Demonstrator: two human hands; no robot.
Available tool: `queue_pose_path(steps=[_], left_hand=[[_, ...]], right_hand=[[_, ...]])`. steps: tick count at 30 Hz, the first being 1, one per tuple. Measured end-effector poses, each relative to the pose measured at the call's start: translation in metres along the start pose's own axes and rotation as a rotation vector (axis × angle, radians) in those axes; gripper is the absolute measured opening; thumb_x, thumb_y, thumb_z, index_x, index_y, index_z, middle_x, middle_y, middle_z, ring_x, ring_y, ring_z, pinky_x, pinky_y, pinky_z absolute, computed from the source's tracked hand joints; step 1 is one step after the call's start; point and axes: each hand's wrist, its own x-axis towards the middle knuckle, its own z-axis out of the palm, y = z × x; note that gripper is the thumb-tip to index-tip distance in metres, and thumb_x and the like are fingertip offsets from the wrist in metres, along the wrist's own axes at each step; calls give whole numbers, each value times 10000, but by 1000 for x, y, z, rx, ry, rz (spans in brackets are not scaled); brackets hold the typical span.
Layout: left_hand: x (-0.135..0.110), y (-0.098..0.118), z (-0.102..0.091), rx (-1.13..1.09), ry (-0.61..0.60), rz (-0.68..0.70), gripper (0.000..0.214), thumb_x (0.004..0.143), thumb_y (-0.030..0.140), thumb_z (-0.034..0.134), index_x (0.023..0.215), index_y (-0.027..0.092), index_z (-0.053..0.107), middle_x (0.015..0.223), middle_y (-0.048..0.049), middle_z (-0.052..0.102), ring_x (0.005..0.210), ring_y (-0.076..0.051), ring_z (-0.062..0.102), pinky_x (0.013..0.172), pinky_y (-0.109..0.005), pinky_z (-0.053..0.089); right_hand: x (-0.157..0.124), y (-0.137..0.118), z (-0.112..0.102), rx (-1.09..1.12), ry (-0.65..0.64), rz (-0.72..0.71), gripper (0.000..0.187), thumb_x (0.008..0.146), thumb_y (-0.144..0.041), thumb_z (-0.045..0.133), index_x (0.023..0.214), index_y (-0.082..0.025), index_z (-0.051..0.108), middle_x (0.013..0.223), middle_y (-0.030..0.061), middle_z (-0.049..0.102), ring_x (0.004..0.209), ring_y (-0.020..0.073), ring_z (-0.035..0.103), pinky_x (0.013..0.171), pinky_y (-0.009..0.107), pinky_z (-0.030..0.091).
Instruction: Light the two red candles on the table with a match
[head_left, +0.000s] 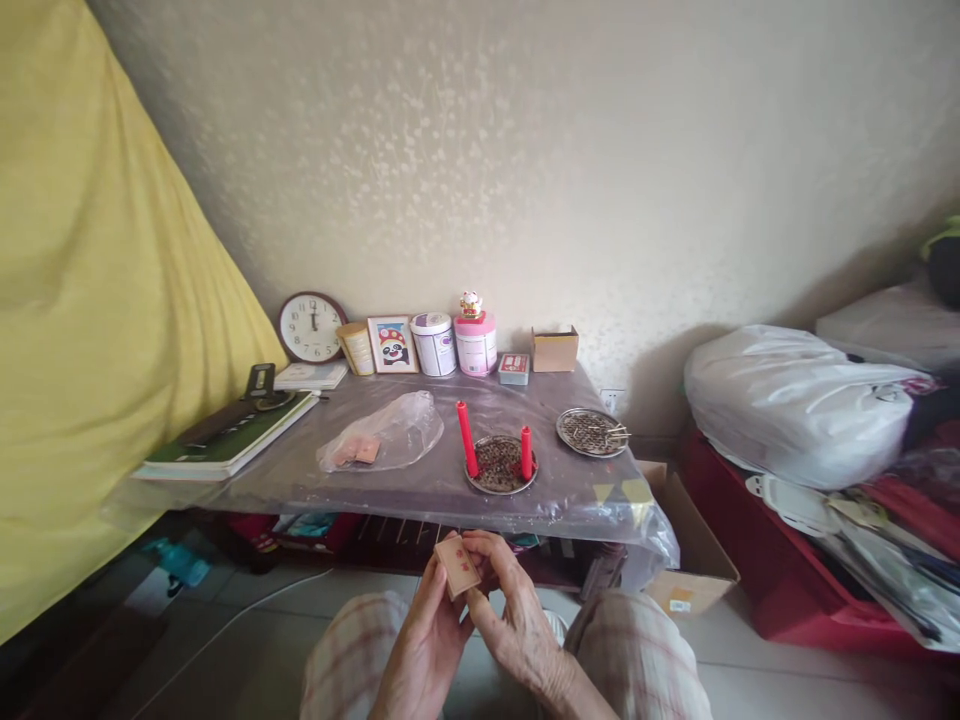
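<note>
A small cream matchbox point(457, 567) with red print is held above my lap, just in front of the table's near edge. My left hand point(425, 632) is closed on its left side, the thumb along the edge. From the right, my right hand point(511, 612) has its thumb and curled fingers against the same box; part of those fingers is hidden. Beyond my hands, a taller red candle point(467, 438) and a shorter red candle point(526, 453) stand on a round patterned tray point(501, 488). A second round tray point(581, 447) to the right carries several matchsticks point(616, 432).
A plastic bag point(409, 428) with small boxes lies left on the covered table point(300, 485). Behind stand a clock point(312, 328), a framed panda picture point(393, 346), canisters point(433, 345) and a cardboard box point(555, 350). Books point(225, 440) lie left; a white bag point(795, 405) bulges right.
</note>
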Motion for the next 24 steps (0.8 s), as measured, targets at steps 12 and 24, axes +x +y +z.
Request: queue_pose_path(steps=[12,24], left_hand=[[-3,10,2,-53,66,-29,295,955,314,533,1169,182,686,1036,-103,793,994,-209,712,901,-361,549],[-14,9,4,14,100,-183,219,868,275,676,979,95,732,838,-132,791,661,-158,715,598,-241,582]], right_hand=[[10,-14,-16,254,-105,316,382,773,-272,675,1141,-204,599,917,11,674,755,156,602,705,288,488],[17,-1,-24,558,-35,535,426,671,-557,816,716,-180,623,619,-42,602,578,100,531,638,261,438]])
